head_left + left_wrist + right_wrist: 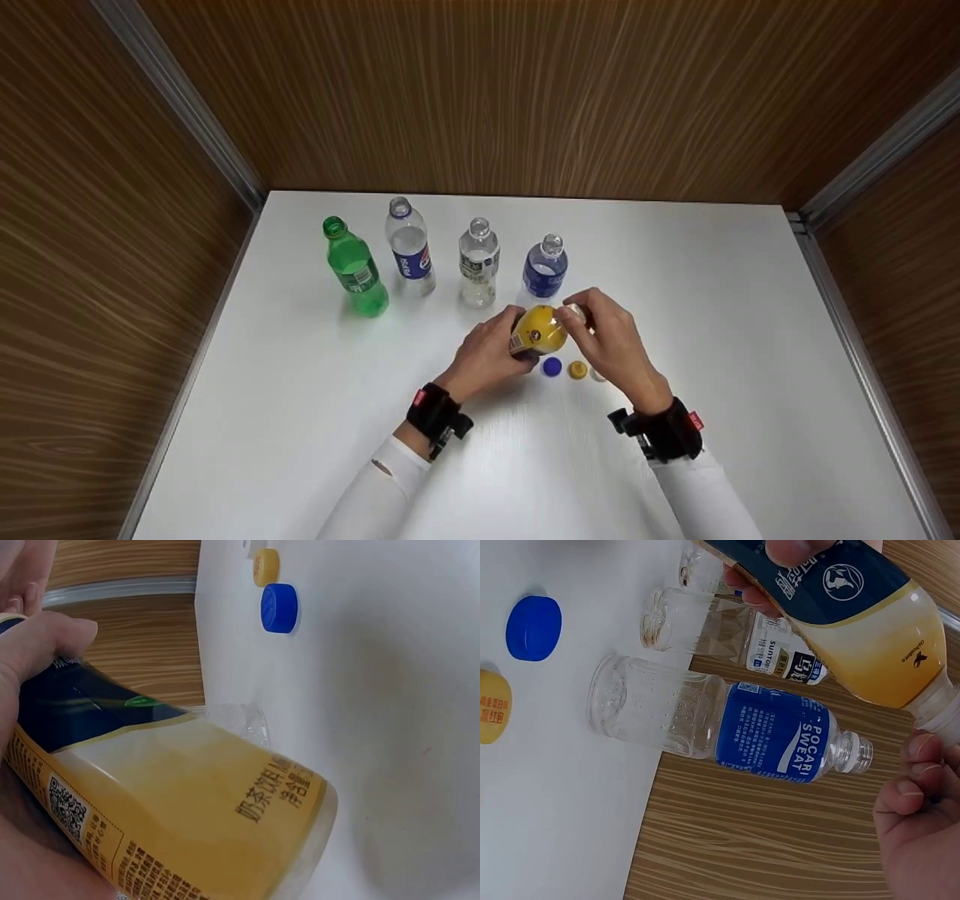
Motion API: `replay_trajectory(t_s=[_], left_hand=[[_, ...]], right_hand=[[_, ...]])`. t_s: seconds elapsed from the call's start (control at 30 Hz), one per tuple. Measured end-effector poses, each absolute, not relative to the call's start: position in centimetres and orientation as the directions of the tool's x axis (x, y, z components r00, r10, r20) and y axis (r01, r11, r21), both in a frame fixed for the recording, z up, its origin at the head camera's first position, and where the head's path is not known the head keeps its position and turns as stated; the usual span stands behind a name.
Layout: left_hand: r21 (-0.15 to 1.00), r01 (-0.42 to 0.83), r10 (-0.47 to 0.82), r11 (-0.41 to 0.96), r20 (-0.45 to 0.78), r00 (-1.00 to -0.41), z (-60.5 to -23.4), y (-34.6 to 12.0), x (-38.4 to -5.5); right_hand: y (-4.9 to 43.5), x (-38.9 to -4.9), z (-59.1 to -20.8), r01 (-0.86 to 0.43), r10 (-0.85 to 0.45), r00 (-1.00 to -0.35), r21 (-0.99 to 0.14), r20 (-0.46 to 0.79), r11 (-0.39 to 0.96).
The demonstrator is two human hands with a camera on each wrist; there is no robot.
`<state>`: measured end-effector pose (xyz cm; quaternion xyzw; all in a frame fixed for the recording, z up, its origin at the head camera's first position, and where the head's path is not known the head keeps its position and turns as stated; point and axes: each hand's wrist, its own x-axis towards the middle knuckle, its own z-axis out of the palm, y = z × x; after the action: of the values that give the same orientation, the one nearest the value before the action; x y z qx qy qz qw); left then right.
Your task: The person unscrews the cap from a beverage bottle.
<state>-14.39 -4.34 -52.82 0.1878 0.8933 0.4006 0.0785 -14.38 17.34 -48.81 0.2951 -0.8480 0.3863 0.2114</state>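
My left hand [491,352] grips a milk tea bottle [180,795] with a yellow and navy wrap, tilted so its neck points toward my right hand [611,341]. The fingers of my right hand pinch the white cap [577,310] at the bottle's neck; in the right wrist view they curl at the mouth end. A pale yellow drink shows through the bottle's shoulder. Below the bottle, a blue cap [552,367], a yellow cap [577,370] and a white cap [598,376] lie in a row on the table, the white one partly hidden by my right hand.
Several capless bottles stand in a row farther back: a green bottle [358,274], a Pepsi bottle [411,251], a clear Suntory bottle [478,266] and a blue-labelled Pocari Sweat bottle [545,268]. Wood-grain panels [480,97] enclose the white table [712,300] at back and sides.
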Motion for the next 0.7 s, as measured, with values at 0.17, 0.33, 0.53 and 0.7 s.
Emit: replay_trajectory(t_s=[0.17, 0.33, 0.53, 0.7], left_hand=[[0.789, 0.246, 0.437, 0.563, -0.032, -0.899, -52.64, -4.6, -14.48], [0.8, 0.236, 0.448, 0.552, -0.046, -0.893, -52.57, -4.72, -14.43], [0.773, 0.239, 0.413, 0.587, -0.032, -0.91, -52.69, -4.38, -14.31], [0.681, 0.239, 0.312, 0.692, 0.016, -0.95, -52.99, -3.95, -14.06]], right_hand=[[17.47, -14.41, -48.88, -0.682, -0.358, -0.722, -0.524, 0.592, 0.511], [17.56, -14.42, -48.86, -0.695, -0.372, -0.712, -0.52, 0.596, 0.497], [17.31, -14.25, -48.78, -0.618, -0.313, -0.779, -0.582, 0.544, 0.528], [17.01, -14.08, -48.95, -0.481, -0.204, -0.864, -0.636, 0.459, 0.603]])
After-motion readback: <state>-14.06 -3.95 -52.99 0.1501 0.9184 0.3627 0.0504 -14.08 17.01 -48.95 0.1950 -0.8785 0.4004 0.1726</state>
